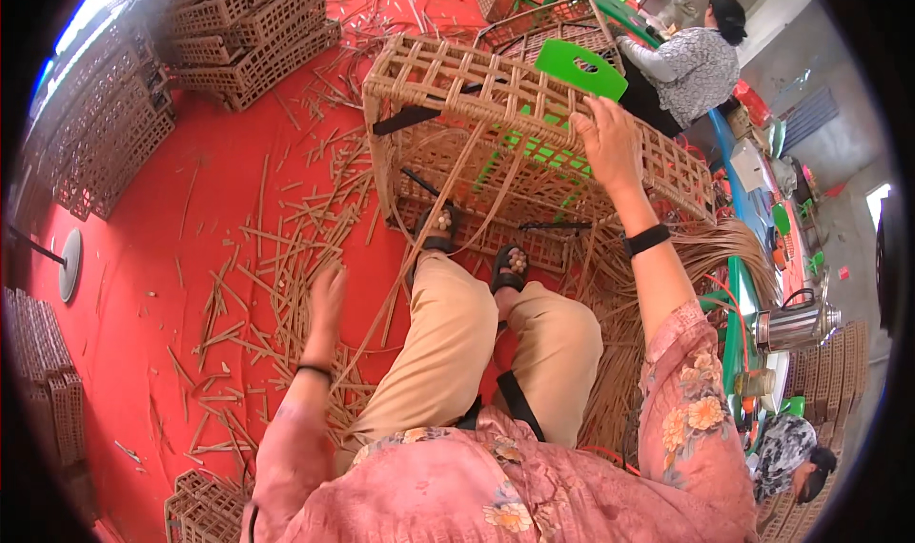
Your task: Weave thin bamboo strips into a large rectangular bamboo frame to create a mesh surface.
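A large brown woven basket (400,85) lies tipped on its side in front of my legs, its open mouth toward me. My right hand (610,143) grips its upper rim beside a bright green handle plate (581,69); the fingers reach over the weave. Long loose strands (464,171) run from the rim down toward my left forearm. Off to the basket's left, my left hand (327,300) is raised over the floor. It is seen edge-on and slightly blurred, so its fingers and any hold on a strand are unclear.
Cut strips (253,314) litter the red floor. Stacked woven baskets (253,42) stand at the far left. A bundle of long strands (620,352) lies right of my legs. Further right are a metal pot (796,324) and a blue-edged table (732,176). A co-worker (701,66) sits at the far right.
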{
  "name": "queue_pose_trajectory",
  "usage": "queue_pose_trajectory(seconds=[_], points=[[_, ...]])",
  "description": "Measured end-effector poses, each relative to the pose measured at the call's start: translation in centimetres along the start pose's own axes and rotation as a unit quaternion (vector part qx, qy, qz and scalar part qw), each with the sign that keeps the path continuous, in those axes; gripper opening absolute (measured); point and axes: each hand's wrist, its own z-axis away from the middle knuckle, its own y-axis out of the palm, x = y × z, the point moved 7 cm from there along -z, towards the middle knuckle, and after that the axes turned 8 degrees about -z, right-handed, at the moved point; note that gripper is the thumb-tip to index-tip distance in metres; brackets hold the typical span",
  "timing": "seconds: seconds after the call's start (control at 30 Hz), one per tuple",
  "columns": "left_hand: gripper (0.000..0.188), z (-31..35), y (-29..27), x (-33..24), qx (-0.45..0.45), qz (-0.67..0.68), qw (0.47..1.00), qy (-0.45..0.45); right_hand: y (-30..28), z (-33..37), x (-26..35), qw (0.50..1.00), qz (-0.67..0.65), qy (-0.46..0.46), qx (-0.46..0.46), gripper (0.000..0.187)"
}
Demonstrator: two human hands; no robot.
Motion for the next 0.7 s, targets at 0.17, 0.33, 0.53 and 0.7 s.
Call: queue_pose_trajectory(seconds=[0.17,0.33,0.53,0.7], points=[[0.037,-14.5,14.5,-22.8,-0.121,-0.242,0.889,0.369,0.0,-0.3,3.0,0.999,-0.037,-0.006,0.004,0.055],[0.025,-14.0,16.5,-24.5,0.002,0.186,0.961,0.204,1.0,0.5,1.3,1.0,-0.026,0.012,0.009,0.057],[0.034,2.8,2.3,11.6,-0.043,-0.334,0.941,0.038,0.7,-1.2,1.7,1.0,-0.029,-0.003,-0.004,0.055],[0.042,40.0,-18.0,27.7,0.27,-0.61,0.65,-0.364,1.1,-1.8,0.9,1.0,-0.016,-0.009,-0.016,0.055]])
